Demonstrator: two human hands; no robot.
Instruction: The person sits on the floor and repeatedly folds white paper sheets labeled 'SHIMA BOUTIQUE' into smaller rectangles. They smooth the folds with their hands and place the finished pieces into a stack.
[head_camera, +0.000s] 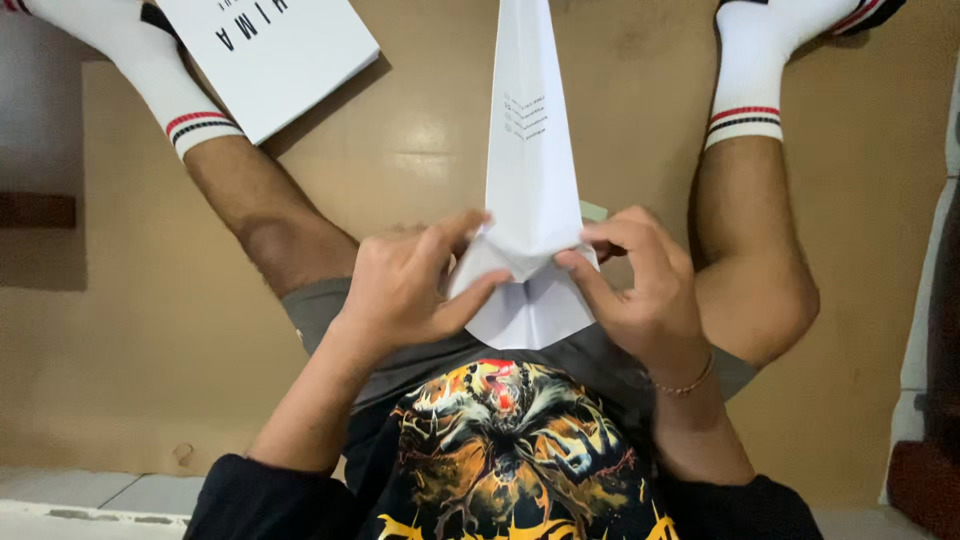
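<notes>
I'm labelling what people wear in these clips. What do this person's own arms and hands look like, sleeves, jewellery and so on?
Both hands are bare, with no gloves or rings visible. The left hand has nothing on its wrist. The right hand has a thin beaded bracelet around the wrist. The forearms are uncovered; dark sleeves are pushed up near the elbows, belonging to a black top with an orange and yellow graphic print.

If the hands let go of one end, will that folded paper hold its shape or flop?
The folded paper likely stays fairly stiff lengthwise: its layered creases hold the long tip out unsupported. Probably very light, since fingertips of the left hand and right hand carry it.
</notes>
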